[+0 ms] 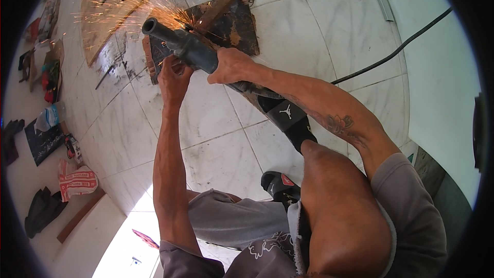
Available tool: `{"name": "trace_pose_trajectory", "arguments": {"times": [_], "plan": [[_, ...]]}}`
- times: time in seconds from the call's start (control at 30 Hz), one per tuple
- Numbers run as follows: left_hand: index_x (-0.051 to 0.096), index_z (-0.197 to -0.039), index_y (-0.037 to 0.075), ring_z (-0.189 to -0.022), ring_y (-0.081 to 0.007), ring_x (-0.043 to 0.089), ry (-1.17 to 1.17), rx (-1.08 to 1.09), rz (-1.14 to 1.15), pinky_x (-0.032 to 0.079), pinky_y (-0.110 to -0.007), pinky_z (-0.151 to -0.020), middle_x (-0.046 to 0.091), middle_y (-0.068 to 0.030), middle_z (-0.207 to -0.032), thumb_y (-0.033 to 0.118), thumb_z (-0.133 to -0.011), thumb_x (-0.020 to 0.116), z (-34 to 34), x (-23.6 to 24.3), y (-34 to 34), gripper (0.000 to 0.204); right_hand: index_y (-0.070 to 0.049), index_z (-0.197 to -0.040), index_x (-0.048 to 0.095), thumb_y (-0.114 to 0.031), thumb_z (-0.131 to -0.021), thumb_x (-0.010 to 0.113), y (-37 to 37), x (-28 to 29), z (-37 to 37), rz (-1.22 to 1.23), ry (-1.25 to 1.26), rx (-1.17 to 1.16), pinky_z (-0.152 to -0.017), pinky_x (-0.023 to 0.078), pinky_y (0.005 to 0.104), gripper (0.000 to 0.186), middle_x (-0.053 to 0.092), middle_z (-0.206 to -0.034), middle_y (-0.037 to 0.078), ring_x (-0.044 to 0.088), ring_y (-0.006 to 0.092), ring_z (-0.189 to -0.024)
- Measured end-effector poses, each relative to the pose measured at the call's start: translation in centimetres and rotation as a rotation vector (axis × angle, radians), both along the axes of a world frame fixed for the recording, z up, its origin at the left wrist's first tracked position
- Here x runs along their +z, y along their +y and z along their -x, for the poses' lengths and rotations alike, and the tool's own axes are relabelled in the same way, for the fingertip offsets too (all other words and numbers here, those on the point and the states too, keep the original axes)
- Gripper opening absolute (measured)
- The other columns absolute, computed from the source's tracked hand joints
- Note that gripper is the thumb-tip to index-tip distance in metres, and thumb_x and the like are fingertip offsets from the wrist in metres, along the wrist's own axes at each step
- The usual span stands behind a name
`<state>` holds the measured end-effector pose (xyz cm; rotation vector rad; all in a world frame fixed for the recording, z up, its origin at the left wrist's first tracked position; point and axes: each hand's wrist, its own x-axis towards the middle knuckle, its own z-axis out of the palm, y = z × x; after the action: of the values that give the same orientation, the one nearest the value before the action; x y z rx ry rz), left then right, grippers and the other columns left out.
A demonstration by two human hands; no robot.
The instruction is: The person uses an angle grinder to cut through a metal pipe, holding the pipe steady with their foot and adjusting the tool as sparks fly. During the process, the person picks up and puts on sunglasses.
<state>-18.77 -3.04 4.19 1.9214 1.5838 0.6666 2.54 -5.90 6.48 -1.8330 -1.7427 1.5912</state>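
Observation:
My right hand (234, 66) is wrapped round the dark body of an angle grinder (198, 51), whose side handle (157, 29) sticks out to the upper left with no hand on it. Orange sparks (139, 10) spray to the far left from the grinder's far side, where the disc is mostly hidden. Just below the grinder head, my left hand (175, 76) is closed with its fingers curled; what it pinches, if anything, is hidden. Under the grinder lies a dark, worn board (242, 25) with a wooden block (218, 9) across it.
A black cable (391, 59) runs right across the tiled floor (288, 31). My sandalled foot (290, 116) is close behind the grinder. Curved plywood (100, 20) lies in the sparks' path. Along the left are a plastic bottle (48, 117), a red-and-white sack (77, 179) and dark cloth (43, 208).

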Motion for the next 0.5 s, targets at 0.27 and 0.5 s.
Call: {"name": "trace_pose_trajectory", "arguments": {"times": [0.27, 0.5], "plan": [[0.058, -0.121, -0.005, -0.099, -0.028, 0.073, 0.014, -0.011, -0.005, 0.057, -0.036, -0.086, 0.073, -0.0191, -0.107, 0.012, -0.082, 0.071, -0.04, -0.05, 0.26, 0.044, 0.015, -0.111, 0.063, -0.036, -0.065, 0.075, 0.11, 0.08, -0.13, 0.004, 0.005, -0.003, -0.088, 0.054, 0.0398, 0.07, 0.069, -0.107, 0.03, 0.069, 0.0386, -0.102], [0.057, -0.121, -0.006, -0.099, -0.0273, 0.073, -0.006, -0.017, 0.007, 0.057, -0.036, -0.086, 0.073, -0.0191, -0.107, 0.01, -0.082, 0.071, 0.11, 0.04, 0.26, 0.044, 0.014, -0.111, 0.063, -0.037, -0.064, 0.076, 0.04, 0.07, -0.02, 0.012, 0.011, -0.008, -0.088, 0.054, 0.04, 0.071, 0.069, -0.107, 0.03, 0.068, 0.0385, -0.102]]}}
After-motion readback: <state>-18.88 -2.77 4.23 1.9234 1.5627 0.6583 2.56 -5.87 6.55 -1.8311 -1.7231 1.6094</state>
